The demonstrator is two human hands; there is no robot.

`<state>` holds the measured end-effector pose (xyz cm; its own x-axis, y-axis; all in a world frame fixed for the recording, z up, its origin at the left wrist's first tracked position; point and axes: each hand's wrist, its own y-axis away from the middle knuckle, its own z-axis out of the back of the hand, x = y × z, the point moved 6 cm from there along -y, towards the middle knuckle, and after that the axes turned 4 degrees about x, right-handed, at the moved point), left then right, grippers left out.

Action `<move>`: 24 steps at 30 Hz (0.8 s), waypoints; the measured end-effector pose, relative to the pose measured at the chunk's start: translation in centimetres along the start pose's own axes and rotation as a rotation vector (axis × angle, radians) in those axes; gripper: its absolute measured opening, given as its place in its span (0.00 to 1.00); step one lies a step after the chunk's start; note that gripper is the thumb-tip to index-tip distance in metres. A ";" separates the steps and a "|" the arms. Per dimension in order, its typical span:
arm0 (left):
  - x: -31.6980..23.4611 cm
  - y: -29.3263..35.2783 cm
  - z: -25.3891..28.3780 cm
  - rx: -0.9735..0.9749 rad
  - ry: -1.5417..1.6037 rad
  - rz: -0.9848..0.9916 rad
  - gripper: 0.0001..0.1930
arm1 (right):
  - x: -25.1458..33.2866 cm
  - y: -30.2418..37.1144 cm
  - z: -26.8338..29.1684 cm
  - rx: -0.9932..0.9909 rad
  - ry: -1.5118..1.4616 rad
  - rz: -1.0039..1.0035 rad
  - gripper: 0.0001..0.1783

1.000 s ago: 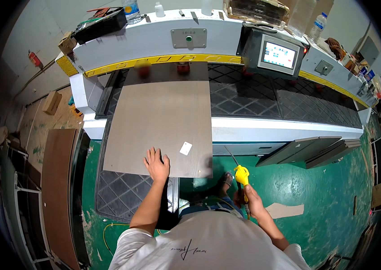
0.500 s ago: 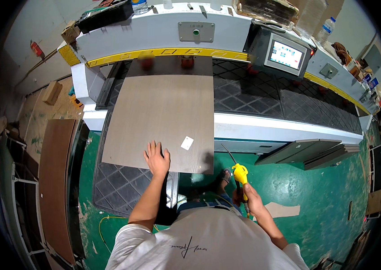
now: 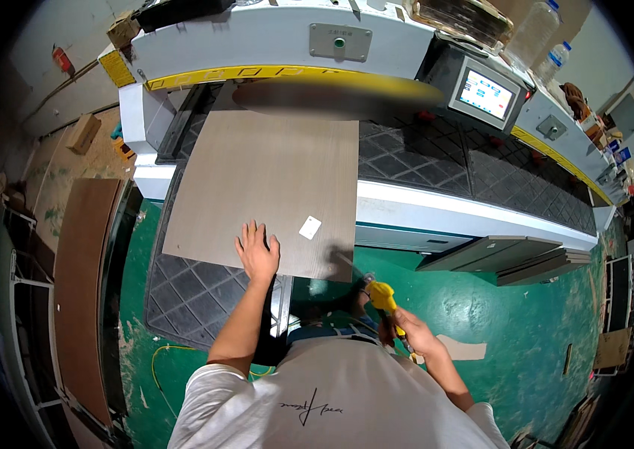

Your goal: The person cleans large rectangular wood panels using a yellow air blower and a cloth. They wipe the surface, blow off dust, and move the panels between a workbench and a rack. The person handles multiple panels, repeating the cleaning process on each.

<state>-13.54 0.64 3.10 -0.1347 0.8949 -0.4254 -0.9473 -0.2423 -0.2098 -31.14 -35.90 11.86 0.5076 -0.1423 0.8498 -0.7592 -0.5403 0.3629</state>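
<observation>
Grey-brown wood-grain rectangular panel (image 3: 272,176): on black diamond-patterned bed (image 3: 197,299), front right corner overhanging | left hand (image 3: 258,251): fingers spread flat on panel, gripping nothing | right hand (image 3: 414,333): wrapped round yellow thin-nozzled blow gun (image 3: 382,296) | panel likely stiff, heavy, smooth; hold opposite edges

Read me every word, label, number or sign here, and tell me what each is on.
Wording isn't copied here; only where it stands:
White cloth T-shirt: black script across the front.
Grey metal plate with a green button: small lettering, blurred.
Rectangular lit touchscreen: icons and labels, too small to read.
White rectangular tag on the grey-brown wood-grain panel: any print is too small to read.
</observation>
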 end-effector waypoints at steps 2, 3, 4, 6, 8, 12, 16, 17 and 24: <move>0.1 0.0 0.1 -0.008 0.018 0.015 0.27 | 0.1 0.2 -0.3 0.060 0.029 -0.037 0.23; 0.2 0.2 0.2 -0.017 0.036 0.033 0.28 | 0.2 0.4 -0.6 0.092 0.041 -0.060 0.23; 0.4 0.2 0.4 -0.026 0.054 0.051 0.29 | 0.5 0.6 -0.4 0.039 0.037 -0.086 0.23; 0.6 0.0 0.5 -0.050 0.066 0.041 0.29 | 1.2 1.3 0.1 -0.069 0.024 -0.144 0.23; 0.6 0.3 0.0 -0.042 0.083 0.035 0.30 | 0.7 1.8 0.6 0.003 -0.018 -0.102 0.23; 0.5 0.3 0.3 -0.059 0.112 0.006 0.30 | 0.2 2.9 0.9 -0.053 0.089 -0.264 0.23; 1.8 0.5 0.6 -0.014 0.310 0.037 0.28 | 0.4 1.1 0.4 -0.187 0.206 -0.354 0.25; 2.1 0.7 0.7 0.021 0.379 0.061 0.27 | 0.6 0.5 -0.1 -0.213 0.241 -0.370 0.25; 13.9 2.4 4.8 -0.245 -0.038 0.265 0.25 | 3.9 -6.9 -9.5 0.292 0.250 -0.278 0.25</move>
<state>-19.06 14.30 0.96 -0.3817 0.8010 -0.4612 -0.7809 -0.5464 -0.3028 -27.79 -24.89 16.27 0.5342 0.2255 0.8147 -0.4440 -0.7453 0.4975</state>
